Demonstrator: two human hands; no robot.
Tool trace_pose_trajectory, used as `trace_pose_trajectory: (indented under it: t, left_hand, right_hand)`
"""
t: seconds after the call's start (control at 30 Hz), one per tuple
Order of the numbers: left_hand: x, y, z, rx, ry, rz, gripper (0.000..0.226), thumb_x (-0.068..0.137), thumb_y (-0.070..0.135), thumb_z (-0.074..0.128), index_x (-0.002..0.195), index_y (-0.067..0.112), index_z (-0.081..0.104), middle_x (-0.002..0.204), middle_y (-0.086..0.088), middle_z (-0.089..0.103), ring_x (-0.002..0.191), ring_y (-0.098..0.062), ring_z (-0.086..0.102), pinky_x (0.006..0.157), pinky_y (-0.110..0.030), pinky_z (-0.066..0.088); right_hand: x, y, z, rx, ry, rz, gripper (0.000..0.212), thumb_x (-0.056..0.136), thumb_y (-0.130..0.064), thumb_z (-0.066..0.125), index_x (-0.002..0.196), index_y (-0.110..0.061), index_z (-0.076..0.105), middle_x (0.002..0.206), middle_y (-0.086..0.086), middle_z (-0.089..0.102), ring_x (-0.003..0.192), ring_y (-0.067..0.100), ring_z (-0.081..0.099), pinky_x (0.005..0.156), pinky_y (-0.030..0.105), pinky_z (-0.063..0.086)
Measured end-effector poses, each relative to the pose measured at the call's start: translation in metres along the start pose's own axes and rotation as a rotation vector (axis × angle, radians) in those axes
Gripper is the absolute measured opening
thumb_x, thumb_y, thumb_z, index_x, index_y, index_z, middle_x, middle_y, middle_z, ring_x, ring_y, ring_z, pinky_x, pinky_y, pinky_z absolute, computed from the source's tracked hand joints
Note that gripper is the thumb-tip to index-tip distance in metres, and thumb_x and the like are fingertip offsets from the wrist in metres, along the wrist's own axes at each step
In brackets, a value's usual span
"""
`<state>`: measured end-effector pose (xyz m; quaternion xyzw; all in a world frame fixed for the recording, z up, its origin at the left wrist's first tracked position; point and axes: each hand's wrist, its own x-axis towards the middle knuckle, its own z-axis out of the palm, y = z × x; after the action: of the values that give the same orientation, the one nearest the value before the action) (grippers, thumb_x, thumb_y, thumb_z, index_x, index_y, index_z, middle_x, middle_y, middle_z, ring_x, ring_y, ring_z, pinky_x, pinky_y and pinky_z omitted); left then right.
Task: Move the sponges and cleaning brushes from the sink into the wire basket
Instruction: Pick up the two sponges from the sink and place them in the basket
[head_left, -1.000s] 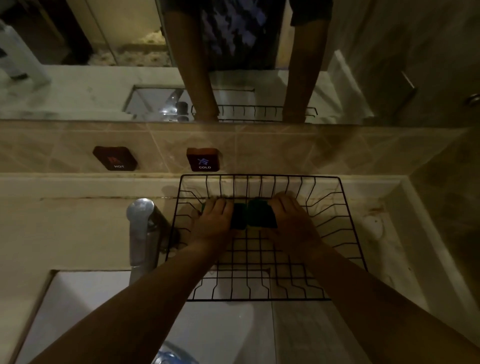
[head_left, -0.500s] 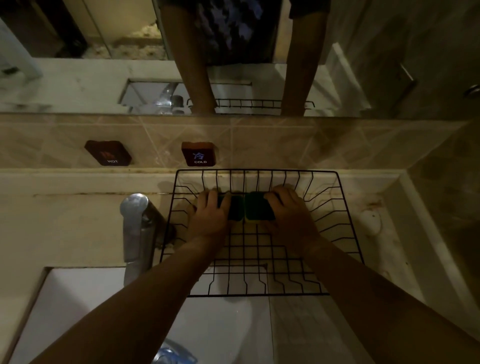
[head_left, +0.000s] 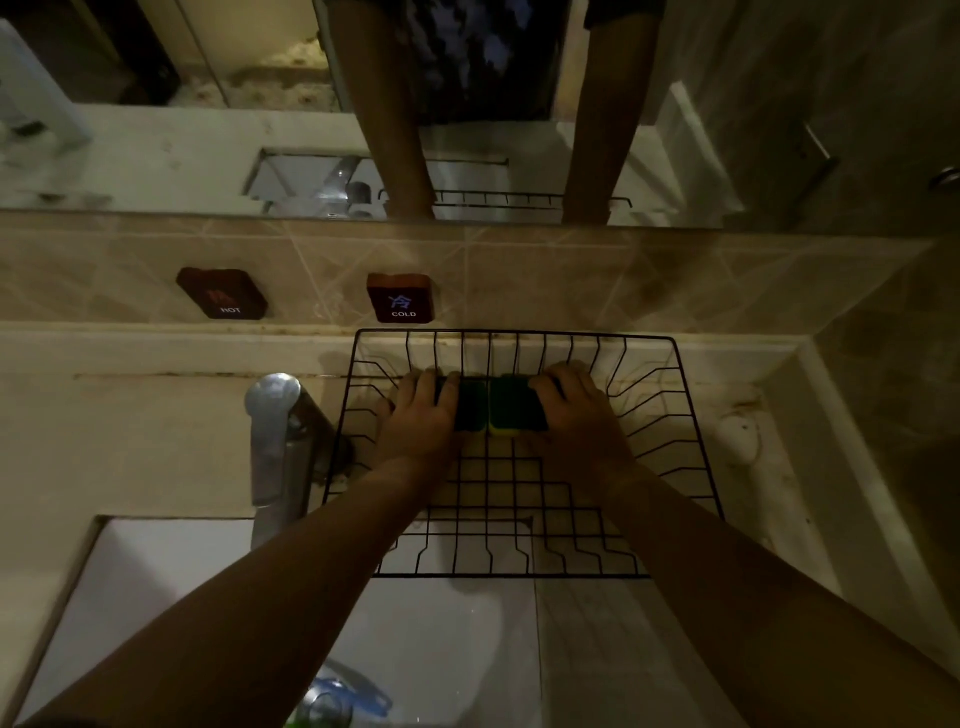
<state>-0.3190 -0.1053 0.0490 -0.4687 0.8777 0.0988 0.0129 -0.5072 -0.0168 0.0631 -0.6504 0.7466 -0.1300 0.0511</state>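
Note:
A black wire basket (head_left: 675, 415) stands on the counter behind the sink, against the tiled wall. Inside it, near the back, two green-topped yellow sponges lie side by side and touch. My left hand (head_left: 423, 415) is shut on the left sponge (head_left: 471, 410). My right hand (head_left: 576, 415) is shut on the right sponge (head_left: 511, 408). Both hands rest low in the basket and cover the sponges' outer ends. At the bottom of the white sink (head_left: 156, 587) a blue and green item (head_left: 337, 701) shows, mostly cut off by the frame.
A chrome tap (head_left: 278, 441) rises just left of the basket, over the sink. Brown HOT (head_left: 223, 293) and COLD (head_left: 400, 299) plaques sit on the wall tiles. A mirror (head_left: 156, 130) runs above. The wall corner closes in on the right.
The hands and both sponges have stayed at the same spot in the basket. Only the view has shifted a little.

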Motion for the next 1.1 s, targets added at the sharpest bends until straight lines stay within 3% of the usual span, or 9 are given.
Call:
trace_pose_trajectory:
  t: [0.27, 0.5, 0.63, 0.77, 0.93, 1.1]
  left_hand:
    - [-0.019, 0.002, -0.027, 0.022, -0.092, 0.044, 0.083, 0.094, 0.042, 0.057, 0.157, 0.021, 0.006, 0.163, -0.014, 0.017, 0.151, -0.034, 0.007, 0.119, -0.057, 0.018]
    - [-0.06, 0.007, -0.08, -0.055, -0.052, 0.096, 0.07, 0.092, 0.038, 0.063, 0.152, 0.02, 0.03, 0.153, -0.007, 0.039, 0.138, -0.029, 0.039, 0.111, -0.049, 0.04]
    - [-0.098, -0.002, -0.103, 0.003, -0.025, 0.201, 0.059, 0.095, 0.038, 0.056, 0.147, 0.018, 0.037, 0.148, -0.009, 0.045, 0.136, -0.028, 0.042, 0.11, -0.043, 0.042]
    - [-0.144, -0.012, -0.111, -0.023, 0.043, 0.318, 0.053, 0.094, 0.038, 0.057, 0.141, 0.019, 0.043, 0.141, -0.007, 0.051, 0.125, -0.025, 0.051, 0.101, -0.039, 0.047]
    - [-0.197, -0.042, -0.117, -0.12, 0.023, 0.362, 0.046, 0.093, 0.039, 0.06, 0.134, 0.02, 0.051, 0.133, -0.005, 0.059, 0.115, -0.022, 0.059, 0.093, -0.036, 0.053]
    - [-0.245, -0.083, -0.113, -0.123, 0.014, 0.369, 0.043, 0.092, 0.043, 0.059, 0.13, 0.023, 0.054, 0.127, -0.002, 0.064, 0.112, -0.02, 0.061, 0.092, -0.034, 0.05]
  right_hand:
    - [-0.006, -0.003, -0.018, 0.108, -0.045, 0.043, 0.069, 0.071, -0.04, 0.076, 0.129, -0.018, 0.045, 0.128, 0.007, 0.045, 0.121, 0.026, 0.04, 0.101, 0.046, 0.044]
    - [-0.033, -0.039, -0.049, 0.147, -0.086, 0.076, 0.063, 0.081, -0.04, 0.069, 0.134, -0.014, 0.046, 0.133, 0.01, 0.048, 0.118, 0.029, 0.048, 0.095, 0.045, 0.049]
    - [-0.062, -0.073, -0.066, 0.148, -0.169, 0.118, 0.061, 0.088, -0.044, 0.062, 0.138, -0.017, 0.04, 0.135, 0.008, 0.045, 0.119, 0.027, 0.048, 0.094, 0.042, 0.049]
    - [-0.098, -0.117, -0.079, 0.126, -0.099, 0.146, 0.053, 0.089, -0.038, 0.061, 0.135, -0.02, 0.044, 0.132, 0.005, 0.049, 0.117, 0.024, 0.05, 0.093, 0.036, 0.048]
    - [-0.143, -0.175, -0.082, 0.112, -0.101, 0.197, 0.056, 0.088, -0.038, 0.062, 0.137, -0.021, 0.043, 0.137, 0.006, 0.051, 0.12, 0.023, 0.05, 0.096, 0.037, 0.048]
    - [-0.173, -0.227, -0.071, 0.118, -0.161, 0.245, 0.058, 0.088, -0.041, 0.063, 0.139, -0.02, 0.044, 0.141, 0.005, 0.051, 0.128, 0.024, 0.047, 0.105, 0.037, 0.043]
